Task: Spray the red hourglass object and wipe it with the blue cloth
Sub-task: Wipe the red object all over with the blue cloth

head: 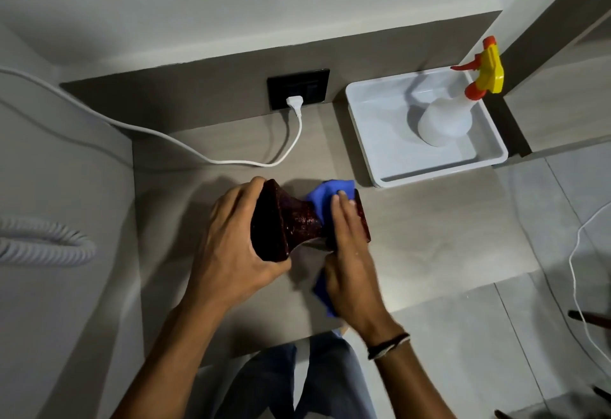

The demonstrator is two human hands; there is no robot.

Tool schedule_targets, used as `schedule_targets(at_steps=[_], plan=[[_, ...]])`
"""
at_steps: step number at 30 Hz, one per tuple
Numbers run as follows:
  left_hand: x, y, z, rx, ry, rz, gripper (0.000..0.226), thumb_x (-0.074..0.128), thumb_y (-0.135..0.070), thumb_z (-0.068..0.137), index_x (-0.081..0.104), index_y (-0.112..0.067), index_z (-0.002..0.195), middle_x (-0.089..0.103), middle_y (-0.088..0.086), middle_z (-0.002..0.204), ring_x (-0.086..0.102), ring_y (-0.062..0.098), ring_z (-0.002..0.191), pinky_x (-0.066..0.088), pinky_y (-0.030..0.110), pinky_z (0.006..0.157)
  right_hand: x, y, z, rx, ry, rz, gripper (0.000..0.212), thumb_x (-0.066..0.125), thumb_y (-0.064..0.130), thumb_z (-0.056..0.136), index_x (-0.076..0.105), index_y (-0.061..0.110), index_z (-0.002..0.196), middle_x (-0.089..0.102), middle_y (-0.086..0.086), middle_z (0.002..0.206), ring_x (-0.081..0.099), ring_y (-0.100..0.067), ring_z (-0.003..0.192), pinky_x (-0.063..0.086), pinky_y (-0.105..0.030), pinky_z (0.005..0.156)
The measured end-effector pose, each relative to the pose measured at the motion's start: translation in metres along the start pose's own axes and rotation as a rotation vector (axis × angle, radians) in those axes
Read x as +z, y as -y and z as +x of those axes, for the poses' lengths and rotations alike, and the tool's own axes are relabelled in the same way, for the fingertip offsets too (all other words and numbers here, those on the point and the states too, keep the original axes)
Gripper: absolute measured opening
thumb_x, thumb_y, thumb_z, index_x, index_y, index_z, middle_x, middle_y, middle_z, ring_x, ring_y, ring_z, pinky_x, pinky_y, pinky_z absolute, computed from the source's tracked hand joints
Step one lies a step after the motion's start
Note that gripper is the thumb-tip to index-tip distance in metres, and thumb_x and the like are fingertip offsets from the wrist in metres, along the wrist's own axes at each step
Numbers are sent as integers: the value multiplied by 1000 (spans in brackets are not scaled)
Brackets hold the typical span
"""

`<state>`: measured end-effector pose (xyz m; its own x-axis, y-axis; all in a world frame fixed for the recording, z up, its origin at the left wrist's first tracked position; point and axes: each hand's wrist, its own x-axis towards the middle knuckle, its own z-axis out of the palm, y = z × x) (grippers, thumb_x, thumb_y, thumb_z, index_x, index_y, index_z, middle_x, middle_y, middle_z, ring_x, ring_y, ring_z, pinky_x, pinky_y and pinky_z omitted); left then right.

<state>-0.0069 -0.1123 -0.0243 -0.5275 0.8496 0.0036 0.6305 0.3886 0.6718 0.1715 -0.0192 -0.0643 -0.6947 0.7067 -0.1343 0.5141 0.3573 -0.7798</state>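
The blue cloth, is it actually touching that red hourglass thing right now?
Touching. The head view shows the right hand pressing the blue cloth against the red hourglass object near its waist, no gap between them.

Spray bottle in tray, behind-right of hourglass on counter.

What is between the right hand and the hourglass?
The blue cloth, in the head view: the right hand presses it against the hourglass, whose other end the left hand grips.
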Motion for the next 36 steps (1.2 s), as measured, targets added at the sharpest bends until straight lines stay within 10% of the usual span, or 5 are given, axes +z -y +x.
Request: schedule_targets(at_steps=[9,17,23,29,36], plan=[[-9,-1,-6,-95,-19,78,110,101,-18,52,53,-5,150,61,15,143,56,34,131,41,33,107,-15,-25,5,-30,116,-412,102,47,-23,97,-16,18,166,-28,-5,176,-16,-30,171,12,-45,141],[-5,3,-6,-69,-55,69,91,96,-17,58,61,7,138,66,28,135,62,47,125,39,33,110,17,34,-17,-393,171,-37,107,46,-6,81,-2,14,175,-8,-7,185,-4,-30,173,8,-38,141],[-7,-5,-4,-47,-18,105,104,99,-22,51,56,-4,144,63,16,133,59,36,120,49,40,100,-19,-15,3,-5,139,-249,102,52,-22,94,-7,15,168,-24,-2,178,-17,-30,170,13,-49,140],[-4,-3,0,107,-116,91,67,80,-33,63,65,0,119,67,14,110,55,23,101,38,23,94,19,19,-18,-417,71,-106,105,40,-16,81,1,11,174,-7,-11,185,-1,-34,172,9,-37,141],[0,6,-5,-61,-134,33,83,91,-48,52,60,-27,127,59,-10,111,50,0,100,40,6,85,-40,-62,20,31,-19,-67,93,50,-28,87,23,4,171,22,-14,181,24,-34,168,29,-56,135]])
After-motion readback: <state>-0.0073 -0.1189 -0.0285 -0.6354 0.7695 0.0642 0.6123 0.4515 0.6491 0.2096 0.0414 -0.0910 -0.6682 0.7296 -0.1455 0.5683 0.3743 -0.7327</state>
